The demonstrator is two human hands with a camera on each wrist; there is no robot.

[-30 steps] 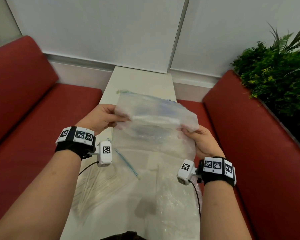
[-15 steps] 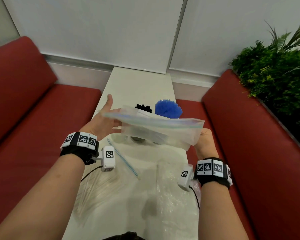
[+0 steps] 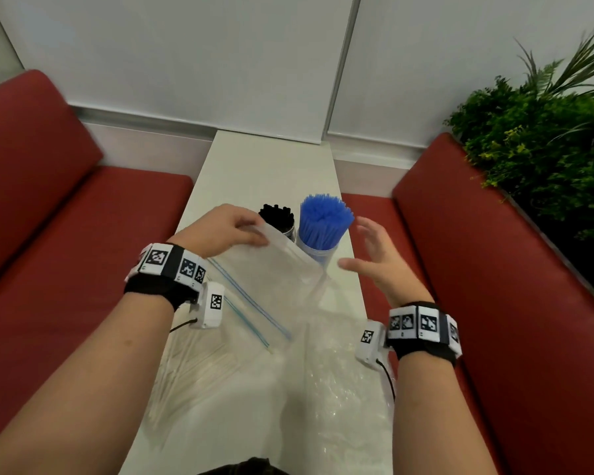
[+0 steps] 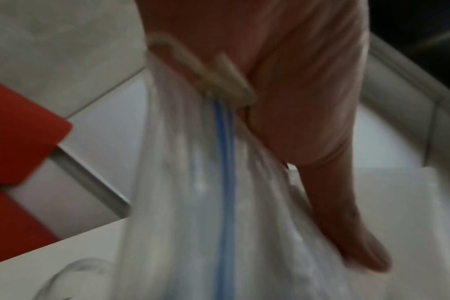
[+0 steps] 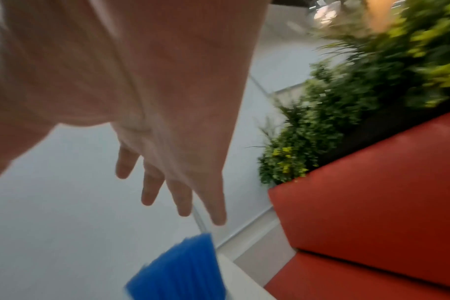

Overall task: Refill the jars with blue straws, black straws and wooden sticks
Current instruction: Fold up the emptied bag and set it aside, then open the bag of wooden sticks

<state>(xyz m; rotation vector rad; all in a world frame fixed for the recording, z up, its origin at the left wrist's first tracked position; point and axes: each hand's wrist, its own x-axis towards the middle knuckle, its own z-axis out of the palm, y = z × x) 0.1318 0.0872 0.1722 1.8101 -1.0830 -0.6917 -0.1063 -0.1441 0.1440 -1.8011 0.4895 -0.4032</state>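
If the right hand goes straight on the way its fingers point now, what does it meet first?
Probably the blue straws: the open right hand points up-left toward their flared tops. Depth is unclear, so it might pass just beside them.

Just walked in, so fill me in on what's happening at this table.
A person is restocking straw jars. The left hand pinches an empty zip bag by its corner; the right hand hangs open beside the blue straws, holding nothing. Blue straws and black straws already stand in jars. The wooden sticks lie in a bag on the table.
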